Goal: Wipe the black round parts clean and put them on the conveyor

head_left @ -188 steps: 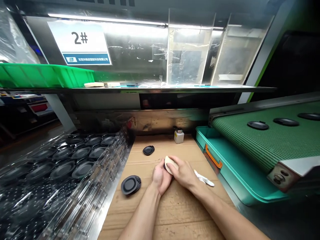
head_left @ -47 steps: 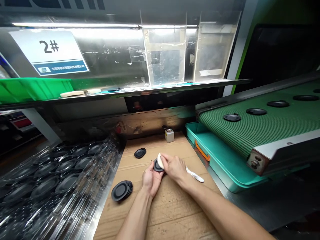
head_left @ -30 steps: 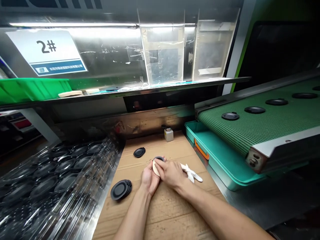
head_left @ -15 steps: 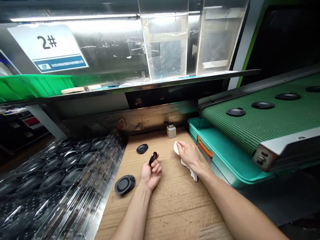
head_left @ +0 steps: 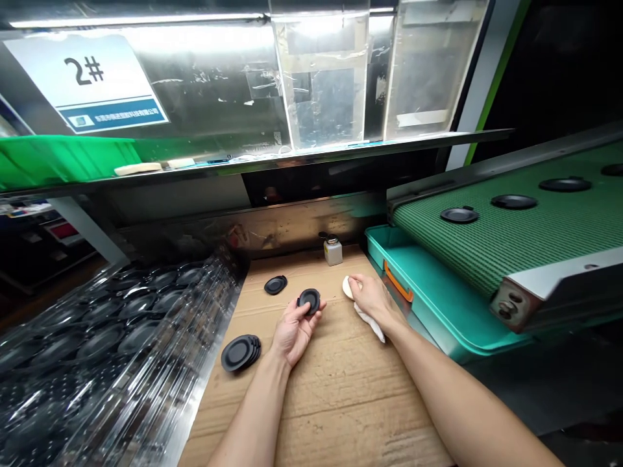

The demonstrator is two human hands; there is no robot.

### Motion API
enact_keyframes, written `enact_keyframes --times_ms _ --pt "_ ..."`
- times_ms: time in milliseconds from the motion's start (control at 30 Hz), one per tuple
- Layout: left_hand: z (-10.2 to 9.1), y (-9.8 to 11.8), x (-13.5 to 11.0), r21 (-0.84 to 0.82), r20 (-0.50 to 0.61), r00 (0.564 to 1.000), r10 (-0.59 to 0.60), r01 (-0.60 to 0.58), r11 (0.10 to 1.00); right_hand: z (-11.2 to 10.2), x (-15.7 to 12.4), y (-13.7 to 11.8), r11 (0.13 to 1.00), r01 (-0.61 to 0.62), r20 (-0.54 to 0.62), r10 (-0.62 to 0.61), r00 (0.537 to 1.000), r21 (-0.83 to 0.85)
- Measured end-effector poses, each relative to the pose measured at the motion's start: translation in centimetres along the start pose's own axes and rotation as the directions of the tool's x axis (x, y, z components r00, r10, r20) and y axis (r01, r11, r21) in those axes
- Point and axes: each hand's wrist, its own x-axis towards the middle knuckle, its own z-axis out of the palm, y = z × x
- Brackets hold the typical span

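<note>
Over the middle of the cardboard sheet [head_left: 335, 402], my left hand [head_left: 294, 331] grips a round black plastic disc [head_left: 309, 301], its broad face turned up toward me. To the right, my right hand [head_left: 372, 298] is closed on a white round pad [head_left: 347, 287], with a white cloth [head_left: 370, 323] hanging below the palm. A single black disc lies beyond my left hand, and a fanned stack of black discs [head_left: 239, 353] rests to its left. Past both hands stands a small white bottle [head_left: 333, 250] with a metal cap.
Clear plastic trays [head_left: 121, 350] with many black discs fill the left side. At right, a green conveyor belt [head_left: 496, 233] carries several discs above a teal bin [head_left: 457, 324] with an orange latch. A metal shelf [head_left: 311, 157] crosses behind, holding a green crate [head_left: 63, 159].
My left hand has turned the disc from edge-on to face-up and moved slightly right. My right hand keeps the pad and has shifted very little.
</note>
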Motion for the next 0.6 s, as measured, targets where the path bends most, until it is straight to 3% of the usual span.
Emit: enact_keyframes --times_ms 267,600 --pt "-0.4 0.8 0.1 -0.244 0.101 0.987 -0.128 0.149 0.958 0.6 0.4 0.2 0.999 -0.036 0.011 0.036 0.999 0.008" --pt "-0.5 1.1 0.1 -0.288 0.099 0.98 -0.172 0.194 0.938 0.4 0.3 0.2 1.0 0.008 0.021 -0.008 1.0 0.009"
